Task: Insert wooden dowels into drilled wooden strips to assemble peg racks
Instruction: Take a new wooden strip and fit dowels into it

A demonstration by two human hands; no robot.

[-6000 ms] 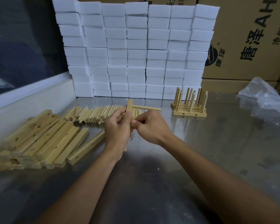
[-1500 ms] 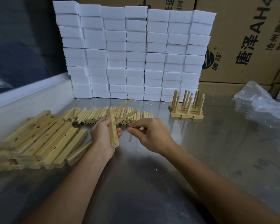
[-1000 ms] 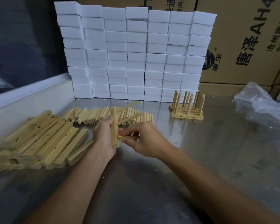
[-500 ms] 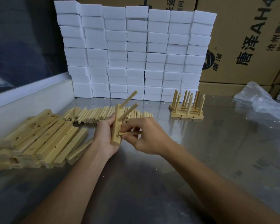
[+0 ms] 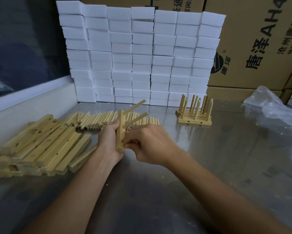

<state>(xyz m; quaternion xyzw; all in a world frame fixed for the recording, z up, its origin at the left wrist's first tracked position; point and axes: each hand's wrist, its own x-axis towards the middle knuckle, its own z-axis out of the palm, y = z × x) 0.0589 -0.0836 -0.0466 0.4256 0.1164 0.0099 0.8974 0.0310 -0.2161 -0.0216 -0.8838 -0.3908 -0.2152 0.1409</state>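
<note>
two hands held a drilled wooden strip (image 5: 120,132) upright above a steel table (image 5: 217,166), fitting a peg into it.

the left hand (image 5: 108,141) gripped the strip from behind, fingers wrapped round it. two dowels (image 5: 135,112) stuck out of its upper part, angled up to the right. the right hand (image 5: 150,142) had its fingers curled against the strip's lower end, pinching what looked like a third dowel, mostly hidden by the fingers. a pile of loose dowels (image 5: 98,119) lay just behind the hands, and a stack of blank strips (image 5: 45,142) lay to the left. finished racks (image 5: 195,112) stood well apart at the back right, before a wall of white foam blocks (image 5: 141,56). cardboard boxes (image 5: 260,39) and a crumpled plastic bag (image 5: 270,107) sat at the right.
</note>
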